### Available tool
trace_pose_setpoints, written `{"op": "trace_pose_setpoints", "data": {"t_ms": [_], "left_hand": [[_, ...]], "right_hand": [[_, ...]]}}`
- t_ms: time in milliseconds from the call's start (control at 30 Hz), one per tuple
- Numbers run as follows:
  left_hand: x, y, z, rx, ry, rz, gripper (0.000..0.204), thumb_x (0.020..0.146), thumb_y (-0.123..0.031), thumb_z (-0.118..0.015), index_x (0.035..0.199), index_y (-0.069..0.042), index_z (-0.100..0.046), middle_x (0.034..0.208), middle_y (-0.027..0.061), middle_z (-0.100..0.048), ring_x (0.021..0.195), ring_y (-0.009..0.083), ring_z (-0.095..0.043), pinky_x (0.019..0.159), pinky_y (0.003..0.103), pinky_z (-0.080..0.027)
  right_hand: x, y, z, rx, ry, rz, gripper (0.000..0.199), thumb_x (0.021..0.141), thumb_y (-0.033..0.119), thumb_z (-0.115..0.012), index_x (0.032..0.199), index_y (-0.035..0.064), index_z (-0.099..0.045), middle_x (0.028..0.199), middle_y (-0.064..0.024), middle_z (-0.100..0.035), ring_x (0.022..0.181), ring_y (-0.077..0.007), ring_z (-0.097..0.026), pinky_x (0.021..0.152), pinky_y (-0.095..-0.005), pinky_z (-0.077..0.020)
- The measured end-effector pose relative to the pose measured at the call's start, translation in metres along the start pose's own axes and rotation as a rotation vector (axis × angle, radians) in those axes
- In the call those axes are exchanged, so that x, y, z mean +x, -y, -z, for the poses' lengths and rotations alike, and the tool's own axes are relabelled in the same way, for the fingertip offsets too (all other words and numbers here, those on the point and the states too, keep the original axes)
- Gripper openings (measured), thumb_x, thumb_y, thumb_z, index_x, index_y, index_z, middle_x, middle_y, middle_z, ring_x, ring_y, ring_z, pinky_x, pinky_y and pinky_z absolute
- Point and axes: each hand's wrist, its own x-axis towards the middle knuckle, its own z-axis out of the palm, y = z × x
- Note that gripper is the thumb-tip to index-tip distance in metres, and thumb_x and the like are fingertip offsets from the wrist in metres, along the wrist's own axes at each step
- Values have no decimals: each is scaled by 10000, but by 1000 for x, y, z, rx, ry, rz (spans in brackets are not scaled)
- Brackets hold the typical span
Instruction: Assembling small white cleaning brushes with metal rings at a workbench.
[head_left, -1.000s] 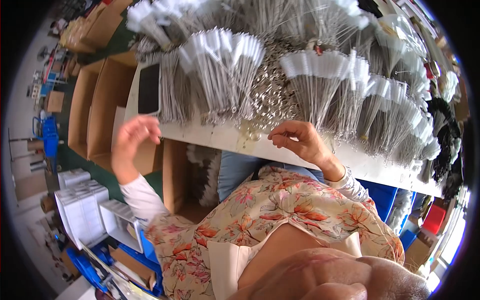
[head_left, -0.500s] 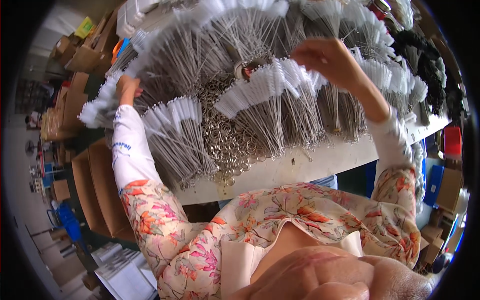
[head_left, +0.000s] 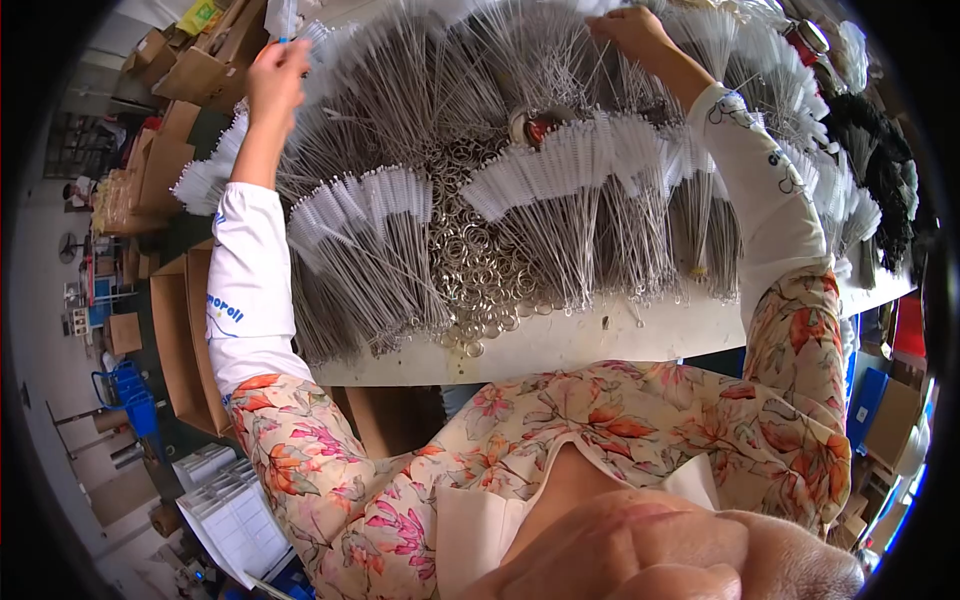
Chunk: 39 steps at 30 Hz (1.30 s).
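Workroom: brown cardboard boxes [head_left: 190, 350] stood off the left edge of the white tabletop [head_left: 555, 340].
Near bundles: thin silver wire brushes with white bristle heads [head_left: 380, 230] fanned along the near edge, handle ends toward it, probably so those ends were easy to reach and the bristles stayed uncrushed.
Ring heap: shiny silver metal rings [head_left: 480, 265] lay between the near bundles, spilling toward the near edge, seemingly central to suit either hand.
Far bundles: more white-bristled wire brushes [head_left: 430, 80] crowded the far half of the tabletop, likely massed there to spare the near strip.
Left hand [head_left: 276, 85]: its grip was half curled and blurred above the left edge, just beside a small white-and-blue object [head_left: 282, 20]; whether it pinched anything could not be told.
Right hand [head_left: 630, 32]: its grip was bent, fingertips at the far bundles near the far edge; closure on them could not be told.
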Motion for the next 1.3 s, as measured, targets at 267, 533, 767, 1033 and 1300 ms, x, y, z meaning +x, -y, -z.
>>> {"op": "trace_pose_setpoints", "data": {"t_ms": [267, 533, 767, 1033, 1300], "left_hand": [[15, 27, -83, 515, 352, -161, 395, 702, -414, -714, 690, -20, -691, 628, 79, -659, 588, 171, -611, 600, 321, -451], [7, 35, -96, 305, 258, 12, 183, 773, -183, -672, 763, -1, -665, 687, 53, -662, 628, 129, -585, 630, 274, -444], [7, 17, -95, 182, 190, 3, 136, 823, -104, -587, 794, 24, -622, 712, 77, -665, 681, 143, -620, 693, 254, -464], [34, 3, -32, 287, 155, 68, 128, 834, -109, -565, 871, 5, -608, 783, 112, -672, 534, 106, -540, 482, 223, -386], [13, -3, -68, 225, 420, 207, 146, 803, -141, -600, 854, -7, -629, 744, 105, -670, 379, 51, -345, 338, 217, -196]], "right_hand": [[-12, 79, 139, -587, -605, 1101, 304, 908, 262, -498, 719, 37, -579, 594, -49, -584, 529, -127, -565, 502, -303, -460], [-66, -45, 245, -537, -370, 577, 220, 852, 268, -555, 827, 85, -675, 676, -57, -645, 572, -178, -600, 566, -341, -479], [-28, -147, 301, -1350, -456, 241, 175, 710, 284, -668, 753, 119, -705, 739, -93, -674, 589, -265, -615, 565, -389, -496], [-52, -135, 234, -986, -220, -75, 187, 659, 302, -726, 746, 137, -713, 779, -98, -681, 616, -278, -628, 590, -385, -516], [-29, -227, 290, -950, -488, 100, 259, 592, 305, -761, 759, 112, -712, 748, -90, -678, 656, -237, -641, 633, -354, -514]]}}
